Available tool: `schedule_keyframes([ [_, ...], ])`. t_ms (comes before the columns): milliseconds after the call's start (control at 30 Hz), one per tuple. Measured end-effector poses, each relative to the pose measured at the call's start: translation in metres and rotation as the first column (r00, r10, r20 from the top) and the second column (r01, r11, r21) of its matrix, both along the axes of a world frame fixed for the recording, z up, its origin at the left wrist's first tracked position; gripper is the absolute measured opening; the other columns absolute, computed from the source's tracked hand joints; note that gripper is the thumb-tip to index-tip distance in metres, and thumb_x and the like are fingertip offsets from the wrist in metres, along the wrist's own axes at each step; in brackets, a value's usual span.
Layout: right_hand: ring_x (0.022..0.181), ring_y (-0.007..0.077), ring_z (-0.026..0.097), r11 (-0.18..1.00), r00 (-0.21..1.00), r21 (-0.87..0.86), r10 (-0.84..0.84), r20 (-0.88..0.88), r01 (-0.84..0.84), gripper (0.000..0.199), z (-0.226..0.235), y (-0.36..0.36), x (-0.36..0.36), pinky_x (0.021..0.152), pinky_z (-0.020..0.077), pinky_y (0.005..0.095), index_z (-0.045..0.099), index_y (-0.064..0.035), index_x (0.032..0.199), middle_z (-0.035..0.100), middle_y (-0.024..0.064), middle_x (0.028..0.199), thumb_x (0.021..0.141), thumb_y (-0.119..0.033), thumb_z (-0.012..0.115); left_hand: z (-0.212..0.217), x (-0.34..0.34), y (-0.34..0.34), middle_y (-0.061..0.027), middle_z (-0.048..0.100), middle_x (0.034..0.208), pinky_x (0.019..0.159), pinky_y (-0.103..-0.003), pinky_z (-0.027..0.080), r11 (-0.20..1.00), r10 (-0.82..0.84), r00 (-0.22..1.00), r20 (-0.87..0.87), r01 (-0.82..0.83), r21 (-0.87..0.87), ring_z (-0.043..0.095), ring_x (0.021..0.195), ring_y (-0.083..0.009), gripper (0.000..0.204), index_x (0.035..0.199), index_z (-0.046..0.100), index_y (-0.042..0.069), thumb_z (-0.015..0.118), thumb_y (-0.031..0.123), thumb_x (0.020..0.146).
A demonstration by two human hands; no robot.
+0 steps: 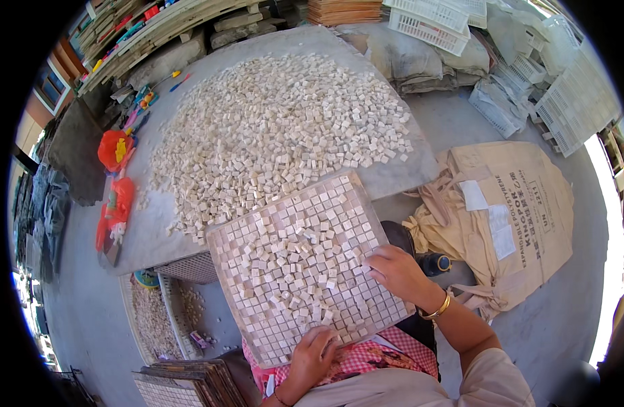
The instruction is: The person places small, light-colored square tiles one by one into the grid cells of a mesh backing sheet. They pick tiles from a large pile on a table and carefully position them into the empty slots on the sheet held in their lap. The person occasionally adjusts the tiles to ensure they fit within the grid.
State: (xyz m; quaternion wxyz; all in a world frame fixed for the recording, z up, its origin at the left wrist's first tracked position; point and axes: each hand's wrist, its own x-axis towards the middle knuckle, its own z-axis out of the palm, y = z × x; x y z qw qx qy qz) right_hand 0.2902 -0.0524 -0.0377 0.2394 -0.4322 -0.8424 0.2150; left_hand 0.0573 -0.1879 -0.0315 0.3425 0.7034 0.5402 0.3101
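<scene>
Tiles (295, 254), pale and blocky, lie in a loose heap across the middle of a square gridded tray (368, 207), which sits over the person's lap, its far edge overlapping the near edge of the bench (403, 178) as I see it. From where I stand, the step in hand seems to be settling them into the grid: many sit flush in straight rows, notably toward the tray's near right corner, while others tip across their neighbours. The right hand (395, 271) is half curled at the right edge, fingertips down by the tiles; whether it pinches one I cannot tell. The left hand (312, 356) is loosely bent at the near edge, and I cannot tell what it grips, if anything. I'd say the next move calls for light fingers, nudging strays toward gaps without jolting the seated rows. The tiles look chalky and dry, off-white going to cream, with fairly square edges; a far larger pile (278, 122) spreads over the bench toward its far edge.
</scene>
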Motion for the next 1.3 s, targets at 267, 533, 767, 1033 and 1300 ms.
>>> schedule_keyframes([
  [267, 0.083, 0.026, 0.056, 0.993, 0.998, 0.117, 0.029, 0.047, -0.034, 0.011, -0.005, 0.0, -0.005, 0.073, 0.045, 0.0363, 0.06, -0.0075, 0.084, 0.057, 0.0055, 0.083, 0.072, -0.009, 0.06, -0.005, 0.001, 0.0, -0.0169, 0.06, 0.096, 0.072, -0.039, 0.051, 1.0, -0.001, 1.0, -0.018, 0.0, -0.03, 0.06, 0.085, -0.035, 0.022, 0.097, 0.06, 0.001, 0.065, 0.003, 0.076],
  [533, 0.078, 0.0244, 0.054, 0.967, 0.995, 0.243, 0.052, 0.085, -0.072, 0.008, 0.003, 0.0, -0.006, 0.072, 0.0435, 0.037, 0.056, -0.009, 0.08, 0.052, 0.0051, 0.076, 0.072, -0.011, 0.053, -0.001, 0.003, -0.001, -0.0179, 0.061, 0.095, 0.074, -0.04, 0.05, 1.0, 0.01, 1.0, -0.028, -0.011, -0.014, 0.06, 0.086, -0.036, 0.021, 0.095, 0.061, 0.002, 0.065, 0.004, 0.075],
  [767, 0.08, 0.0261, 0.056, 0.987, 0.984, 0.106, 0.101, 0.144, -0.117, 0.01, 0.004, 0.009, -0.004, 0.071, 0.0439, 0.0371, 0.058, -0.008, 0.083, 0.055, 0.0053, 0.082, 0.074, -0.011, 0.061, 0.003, 0.002, -0.001, -0.0175, 0.06, 0.095, 0.073, -0.039, 0.05, 1.0, -0.009, 1.0, -0.002, 0.008, -0.005, 0.06, 0.085, -0.0353, 0.019, 0.094, 0.061, 0.002, 0.065, 0.003, 0.075],
  [1033, 0.085, 0.0279, 0.058, 0.997, 0.998, 0.056, 0.057, 0.013, -0.058, 0.021, 0.007, 0.013, -0.021, 0.074, 0.0472, 0.0366, 0.06, -0.0052, 0.093, 0.058, 0.0092, 0.091, 0.074, -0.009, 0.067, -0.001, 0.0, -0.002, -0.016, 0.061, 0.094, 0.072, -0.037, 0.051, 0.999, 0.028, 0.999, 0.046, -0.028, -0.016, 0.061, 0.083, -0.0324, 0.018, 0.094, 0.061, 0.002, 0.064, 0.001, 0.076],
  [1300, 0.083, 0.0321, 0.059, 0.987, 0.99, -0.124, -0.109, -0.086, 0.098, 0.02, 0.019, 0.029, 0.003, 0.072, 0.0488, 0.0373, 0.058, -0.0024, 0.095, 0.061, 0.014, 0.092, 0.077, -0.008, 0.064, -0.001, -0.003, 0.0, -0.0163, 0.06, 0.096, 0.072, -0.037, 0.051, 0.997, 0.047, 0.997, 0.055, -0.043, -0.064, 0.061, 0.083, -0.0324, 0.021, 0.098, 0.059, 0.001, 0.064, 0.002, 0.077],
])
